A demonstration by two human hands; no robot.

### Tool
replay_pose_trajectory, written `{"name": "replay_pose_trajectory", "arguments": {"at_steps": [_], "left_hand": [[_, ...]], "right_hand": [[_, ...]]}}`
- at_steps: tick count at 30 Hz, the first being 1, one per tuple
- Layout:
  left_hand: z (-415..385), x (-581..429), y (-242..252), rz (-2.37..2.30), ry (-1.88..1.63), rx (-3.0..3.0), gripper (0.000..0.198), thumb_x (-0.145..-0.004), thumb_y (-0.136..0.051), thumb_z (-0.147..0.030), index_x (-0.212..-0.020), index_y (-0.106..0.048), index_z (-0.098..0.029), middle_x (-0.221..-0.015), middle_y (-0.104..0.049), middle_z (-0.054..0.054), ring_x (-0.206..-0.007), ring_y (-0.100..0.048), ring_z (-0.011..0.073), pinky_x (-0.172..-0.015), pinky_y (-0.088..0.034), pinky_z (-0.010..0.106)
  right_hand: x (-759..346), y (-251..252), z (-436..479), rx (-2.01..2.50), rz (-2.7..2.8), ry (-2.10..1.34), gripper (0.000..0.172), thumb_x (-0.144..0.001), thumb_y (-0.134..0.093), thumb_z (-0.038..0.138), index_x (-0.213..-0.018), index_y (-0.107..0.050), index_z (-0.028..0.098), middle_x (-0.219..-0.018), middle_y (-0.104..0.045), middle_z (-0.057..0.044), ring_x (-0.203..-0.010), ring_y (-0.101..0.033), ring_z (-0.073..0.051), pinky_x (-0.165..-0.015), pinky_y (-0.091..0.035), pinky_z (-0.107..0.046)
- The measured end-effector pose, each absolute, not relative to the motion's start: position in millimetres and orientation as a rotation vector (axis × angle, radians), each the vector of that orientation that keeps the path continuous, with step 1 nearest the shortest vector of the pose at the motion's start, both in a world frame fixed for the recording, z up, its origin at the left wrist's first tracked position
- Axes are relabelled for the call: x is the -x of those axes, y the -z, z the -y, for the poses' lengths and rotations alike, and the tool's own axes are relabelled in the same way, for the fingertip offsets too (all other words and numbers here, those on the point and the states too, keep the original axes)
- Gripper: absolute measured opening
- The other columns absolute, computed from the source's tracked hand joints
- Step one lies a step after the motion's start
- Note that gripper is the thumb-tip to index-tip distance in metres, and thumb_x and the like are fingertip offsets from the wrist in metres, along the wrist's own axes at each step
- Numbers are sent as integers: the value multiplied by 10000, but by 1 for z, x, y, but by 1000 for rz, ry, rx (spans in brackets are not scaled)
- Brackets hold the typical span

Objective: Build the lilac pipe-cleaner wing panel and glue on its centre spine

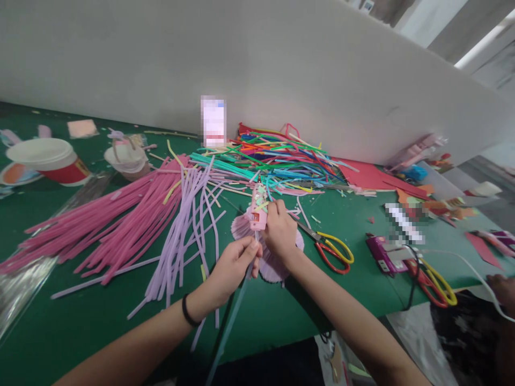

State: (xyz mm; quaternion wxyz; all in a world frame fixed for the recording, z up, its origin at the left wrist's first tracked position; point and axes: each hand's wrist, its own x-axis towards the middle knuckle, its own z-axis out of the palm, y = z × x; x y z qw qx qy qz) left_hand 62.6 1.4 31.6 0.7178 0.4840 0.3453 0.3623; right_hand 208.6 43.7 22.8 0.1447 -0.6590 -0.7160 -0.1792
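Observation:
My right hand point(280, 228) is wrapped round a pink hot glue gun point(258, 217), its decorated nozzle end pointing away from me. Pinched in the fingers of my left hand point(237, 260) is a long translucent glue stick point(230, 327). Its upper end meets the back of the gun, and its lower part trails toward the table's front edge. How deep the stick sits inside the gun is hidden. Under both hands lies a round, ribbed lilac piece point(273, 269), partly covered by them. Scissors point(332, 249) with red and yellow handles rest just right of it.
Pink pipe cleaners point(132, 220) and lilac ones point(177, 236) lie to the left. Multicoloured stems point(289, 155) pile up behind, near a propped phone point(213, 122). A paper cup point(50, 161) stands far left. At right are a purple box point(384, 256), more scissors point(436, 281) and another person's hand point(502, 292).

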Motion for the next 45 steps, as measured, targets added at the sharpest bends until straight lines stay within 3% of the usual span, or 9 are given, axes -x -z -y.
{"name": "replay_pose_trajectory", "arguments": {"at_steps": [14,28,45], "left_hand": [[-7,-63,-28,-803,-749,-1043,309,-890,-496,-442,-747,-524,-169,-542,-531,-30,-478,-492,100,-545,-378,235],[-6,-65,-21,-807,-754,-997,310,-874,-515,-461,-750,-508,-177,-531,-524,-35,-454,-508,104,-457,-385,220],[-6,-65,-19,-807,-766,-994,302,-883,-514,-439,-740,-504,-174,-515,-507,-42,-439,-488,94,-463,-403,215]], "right_hand": [[-208,-14,-45,2005,2083,461,150,-899,-403,141,-987,-519,176,-1007,-564,-86,-675,-535,-156,-557,-352,-264],[-207,-11,-45,2005,2081,431,110,-916,-419,166,-969,-515,178,-981,-574,-69,-663,-535,-148,-551,-330,-266],[-205,-15,-43,2022,2069,381,120,-903,-419,135,-962,-515,177,-978,-579,-65,-658,-529,-143,-565,-331,-258]]}}
